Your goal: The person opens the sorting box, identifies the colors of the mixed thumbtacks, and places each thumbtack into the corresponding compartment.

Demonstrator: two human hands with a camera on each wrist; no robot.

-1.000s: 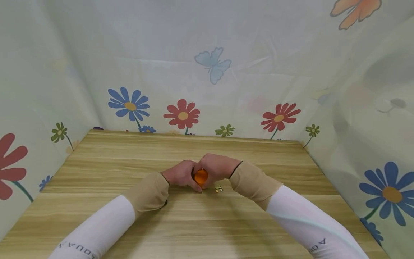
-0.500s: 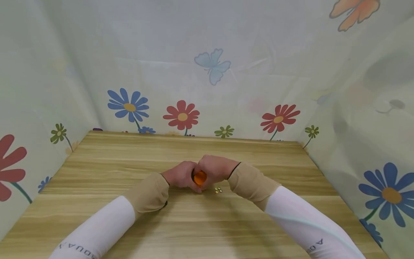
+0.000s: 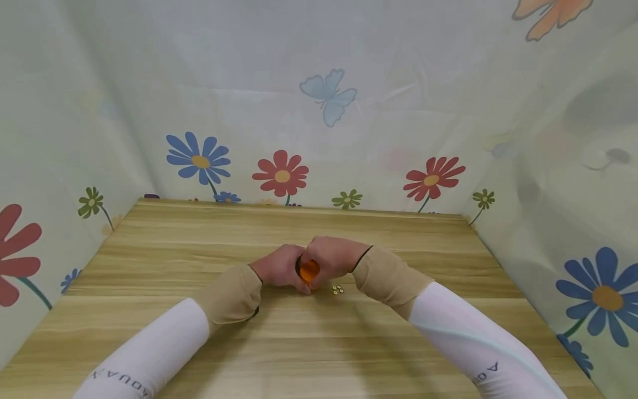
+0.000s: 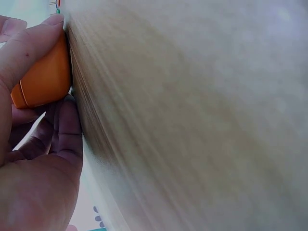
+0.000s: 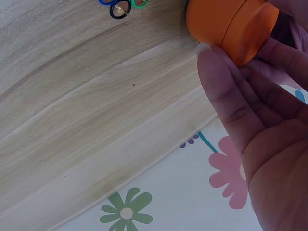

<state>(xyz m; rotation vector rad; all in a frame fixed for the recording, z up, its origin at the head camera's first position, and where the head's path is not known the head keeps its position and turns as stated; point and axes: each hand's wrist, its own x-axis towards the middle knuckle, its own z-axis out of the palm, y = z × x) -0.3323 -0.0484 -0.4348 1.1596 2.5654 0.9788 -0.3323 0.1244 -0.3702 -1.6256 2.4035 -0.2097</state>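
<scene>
Both hands hold a small round orange container (image 3: 309, 271) at the middle of the table. A seam runs round the container (image 5: 231, 26) in the right wrist view, near its upper part. My left hand (image 3: 285, 266) grips it from the left, with the thumb on the near side. From the right, my right hand (image 3: 330, 259) curls round it, fingers on the far side. The container (image 4: 48, 77) sits at the table surface in the left wrist view, partly hidden by fingers. Just right of it lie several small round pieces (image 3: 338, 290) with coloured rims (image 5: 120, 8).
The wood-grain table (image 3: 309, 354) stretches out around the hands. A white cloth (image 3: 239, 111) printed with flowers and butterflies stands at its back and along both sides.
Both hands keep their hold on the container with hardly any motion. The head view shifts slightly; the small pieces stay beside the right hand.
</scene>
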